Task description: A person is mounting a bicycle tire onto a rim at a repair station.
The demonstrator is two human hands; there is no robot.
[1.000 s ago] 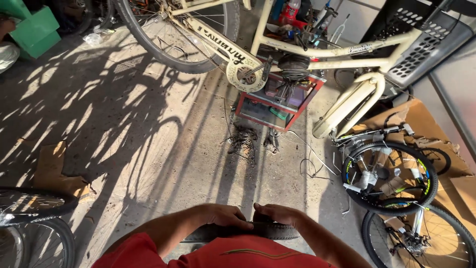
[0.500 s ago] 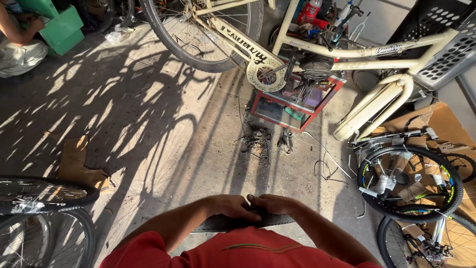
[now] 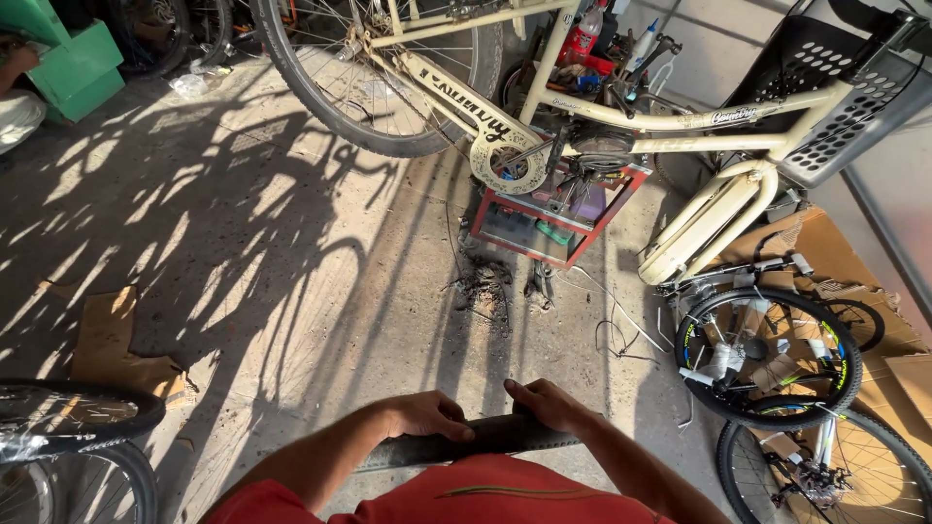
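1. Holding a black bicycle tyre with both hands, low in the head view, close to the person's red shirt.
2. Left hand grip closed over the tyre's top edge, fingers curled down.
3. Right hand grip closed on the tyre just beside the left, thumb on top.
4. Concrete floor beyond the hands, striped with wheel shadows.
5. Cream bicycle stands further off, over a red tool tray.
6. Small bike wheels to the right on cardboard.
7. Wrapped tyres at left edge; green box top left.
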